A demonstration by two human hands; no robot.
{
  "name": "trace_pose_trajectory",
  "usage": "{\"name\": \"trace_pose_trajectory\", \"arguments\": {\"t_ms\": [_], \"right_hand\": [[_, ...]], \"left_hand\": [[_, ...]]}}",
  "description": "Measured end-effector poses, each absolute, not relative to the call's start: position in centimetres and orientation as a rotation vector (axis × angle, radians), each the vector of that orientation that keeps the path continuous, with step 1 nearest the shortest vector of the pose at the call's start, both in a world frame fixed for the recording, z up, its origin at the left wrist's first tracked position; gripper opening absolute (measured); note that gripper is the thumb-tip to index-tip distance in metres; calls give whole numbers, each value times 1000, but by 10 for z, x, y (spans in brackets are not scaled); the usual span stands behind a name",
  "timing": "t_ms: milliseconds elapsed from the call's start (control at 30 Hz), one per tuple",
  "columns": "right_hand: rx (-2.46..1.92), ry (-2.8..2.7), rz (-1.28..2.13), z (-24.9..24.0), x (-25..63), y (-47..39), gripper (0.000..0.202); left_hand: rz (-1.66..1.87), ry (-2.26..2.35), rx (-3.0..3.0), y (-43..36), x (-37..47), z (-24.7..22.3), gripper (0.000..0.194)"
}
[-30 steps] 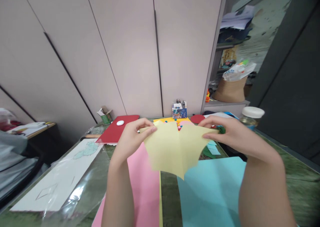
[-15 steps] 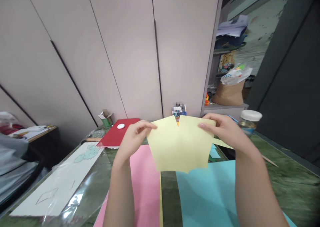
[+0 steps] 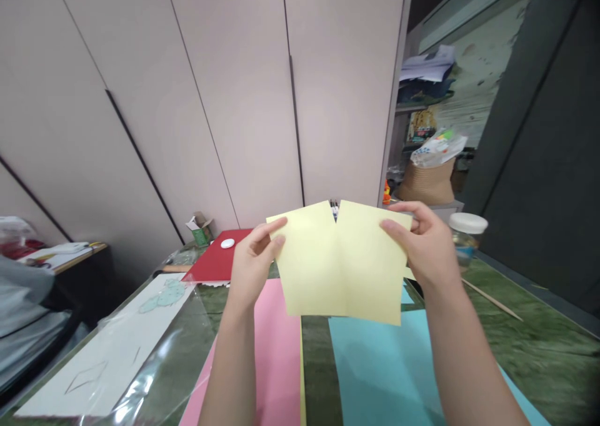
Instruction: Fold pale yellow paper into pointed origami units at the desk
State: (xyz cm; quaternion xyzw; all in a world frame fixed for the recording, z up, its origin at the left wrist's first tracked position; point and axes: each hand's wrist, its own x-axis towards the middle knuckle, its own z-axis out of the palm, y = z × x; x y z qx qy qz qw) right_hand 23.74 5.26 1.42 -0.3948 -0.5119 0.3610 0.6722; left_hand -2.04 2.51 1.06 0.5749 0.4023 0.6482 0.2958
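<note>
A pale yellow sheet of paper (image 3: 337,263) is held up above the table, with a V-shaped notch in the middle of its top edge and a faint crease running down below it. My left hand (image 3: 253,257) pinches its upper left corner between thumb and fingers. At the upper right corner, my right hand (image 3: 422,242) grips it the same way. Below lie a pink sheet (image 3: 276,357) on the left and a light blue sheet (image 3: 384,370) on the right, both partly covered by my forearms.
A red folder (image 3: 210,257) bears a white round object (image 3: 227,243). At left is a drawing sheet (image 3: 107,345) under clear plastic. A white-lidded jar (image 3: 466,238) and a thin wooden stick (image 3: 492,299) are at right. Tall cabinets (image 3: 234,101) stand behind; a small green box (image 3: 200,231) sits before them.
Both hands have raised and turned the yellow paper slightly. Its lower edge now looks straight where it looked notched before, and its top hides more of the pen holder behind.
</note>
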Motion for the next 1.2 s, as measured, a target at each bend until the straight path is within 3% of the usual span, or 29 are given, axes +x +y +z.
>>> {"name": "trace_pose_trajectory", "arguments": {"t_ms": [100,200,400,967,1200], "right_hand": [[-850,-1093,813,15,232,52,48],[-823,-1048,790,14,230,55,40],[-820,-1026,768,11,231,57,28],[-704,-995,748,9,231,57,22],[-683,-1185,898,7,235,63,19]], "left_hand": [[1727,1045,1633,20,-14,13,47],[1779,1029,1705,18,-11,14,48],[1751,937,1736,15,-13,14,25],[1820,949,1747,13,-16,16,33],[1845,951,1681,15,-17,12,32]]}}
